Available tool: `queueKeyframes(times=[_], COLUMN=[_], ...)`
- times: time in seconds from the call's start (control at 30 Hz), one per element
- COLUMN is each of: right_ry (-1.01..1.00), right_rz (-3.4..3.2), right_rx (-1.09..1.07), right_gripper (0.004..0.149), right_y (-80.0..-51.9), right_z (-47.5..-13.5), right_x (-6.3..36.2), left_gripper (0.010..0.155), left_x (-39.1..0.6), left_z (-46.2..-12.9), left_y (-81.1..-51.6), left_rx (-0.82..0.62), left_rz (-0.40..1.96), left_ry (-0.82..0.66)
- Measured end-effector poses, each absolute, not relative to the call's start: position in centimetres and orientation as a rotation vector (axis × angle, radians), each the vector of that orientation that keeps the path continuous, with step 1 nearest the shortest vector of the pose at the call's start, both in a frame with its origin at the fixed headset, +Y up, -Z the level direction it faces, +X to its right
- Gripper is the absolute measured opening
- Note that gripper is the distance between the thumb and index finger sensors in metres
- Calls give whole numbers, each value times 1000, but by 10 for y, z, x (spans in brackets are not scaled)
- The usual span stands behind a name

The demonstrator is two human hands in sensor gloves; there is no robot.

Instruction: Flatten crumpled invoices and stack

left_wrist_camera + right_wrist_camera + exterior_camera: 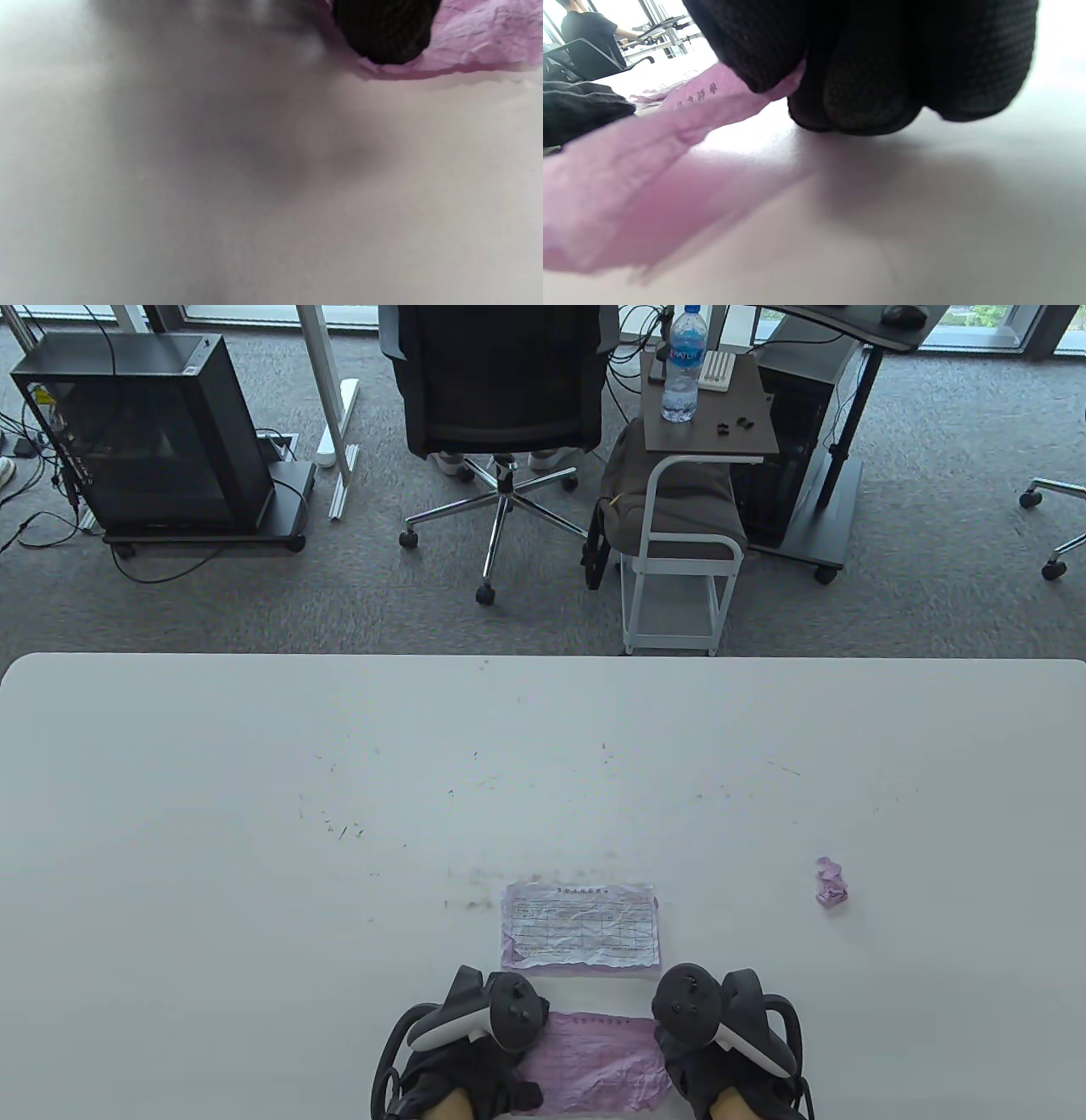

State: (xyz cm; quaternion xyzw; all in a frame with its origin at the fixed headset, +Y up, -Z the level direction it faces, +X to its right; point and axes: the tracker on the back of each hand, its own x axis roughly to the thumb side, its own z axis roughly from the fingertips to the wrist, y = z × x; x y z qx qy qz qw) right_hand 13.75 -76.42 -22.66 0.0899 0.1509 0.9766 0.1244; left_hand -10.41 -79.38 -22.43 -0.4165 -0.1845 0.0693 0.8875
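Note:
A creased pink invoice [601, 1060] is stretched between both hands at the table's near edge. My left hand [519, 1088] holds its left edge, and one fingertip [384, 34] lies on the pink invoice [479, 38]. My right hand [679, 1069] pinches its right edge, with curled fingers [865, 97] closed over the pink invoice [649, 148], which sits slightly off the table. Just beyond the hands lies a flattened invoice stack [581, 927], white sheet on top. A small crumpled pink invoice ball [831, 883] sits to the right, apart from both hands.
The white table [339, 814] stretches far and wide around the papers. Beyond its far edge stand an office chair [501, 398], a side cart [679, 560] with a water bottle [684, 364], and a computer case [144, 432].

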Motion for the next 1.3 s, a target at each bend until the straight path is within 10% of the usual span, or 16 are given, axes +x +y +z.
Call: queueKeyframes(times=[0.8,0.97,1.07,1.3], right_ry=[369,16,-191,287], right_rz=[2816,2763,2668,2536], right_rx=[250,252,396,996], right_gripper=[48,52,49,40], right_y=[-758,-734,-715,-734], right_z=[-226,-221,-215,-199], right_x=[148,153,144,75], left_gripper=[87,87,87,87], left_x=[-108,-109,-109,-109], left_z=[-226,-227,-227,-227], left_y=[-796,-796,-796,-796], left_rx=[-872,-874,-875,-875], left_rz=[193,194,188,200], left_ry=[-388,-387,-391,-397])
